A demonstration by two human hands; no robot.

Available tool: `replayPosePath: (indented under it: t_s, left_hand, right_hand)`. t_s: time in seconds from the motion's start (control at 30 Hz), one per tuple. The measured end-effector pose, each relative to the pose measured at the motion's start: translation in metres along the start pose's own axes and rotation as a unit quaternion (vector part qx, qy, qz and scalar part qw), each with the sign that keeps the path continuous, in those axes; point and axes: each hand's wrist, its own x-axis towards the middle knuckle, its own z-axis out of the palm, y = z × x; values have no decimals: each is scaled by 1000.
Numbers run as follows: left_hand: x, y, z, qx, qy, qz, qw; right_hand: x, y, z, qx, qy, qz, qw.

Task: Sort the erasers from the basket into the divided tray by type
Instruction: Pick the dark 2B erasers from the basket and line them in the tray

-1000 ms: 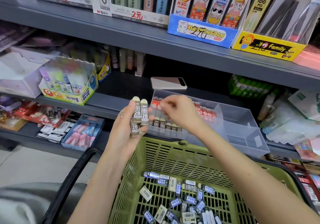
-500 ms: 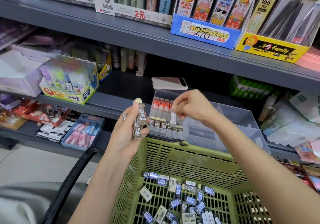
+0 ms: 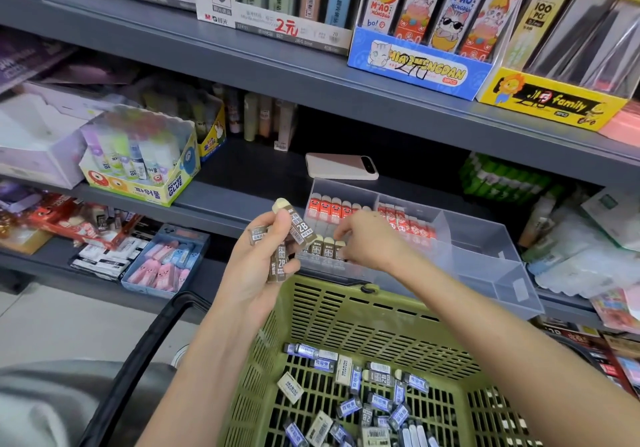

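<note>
My left hand [image 3: 266,259] grips a bunch of brown 2B erasers [image 3: 298,230] above the far rim of the green basket [image 3: 346,318]. My right hand [image 3: 370,238] reaches into the left compartment of the clear divided tray [image 3: 485,238], fingertips pinching a brown eraser [image 3: 340,248] at the right end of a front row of brown erasers [image 3: 322,247]. Red-sleeved erasers [image 3: 329,208] stand behind that row, and more red ones [image 3: 407,226] fill the middle compartment. Several blue, white and grey erasers [image 3: 367,398] lie loose on the basket floor.
A phone [image 3: 341,166] lies on the shelf behind the tray. The basket's black handle [image 3: 138,360] hangs down at the left. A glue-stick box [image 3: 138,166] stands on the shelf to the left, and a blue box of pink erasers [image 3: 166,263] sits on the shelf below it.
My right hand took one brown eraser from the left hand's bunch, carried it over the tray and lowered it into the front row. The left hand's bunch is smaller.
</note>
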Motion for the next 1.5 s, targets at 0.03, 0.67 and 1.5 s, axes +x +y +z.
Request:
replayPosePath:
  t_s: [0.03,0.67,1.5]
  left_hand:
    - [0,0,0,0,-2,4,1000]
    - [-2,1,0,49,-55,-6,997]
    - [-6,3,4,-77,-78,-62,992]
  right_hand:
    - [-1,0,-1,-16,2,-10,1000]
    - [-18,16,-72,232,52,-122,964]
    - [-3,31,-8,-228,121,-118,959]
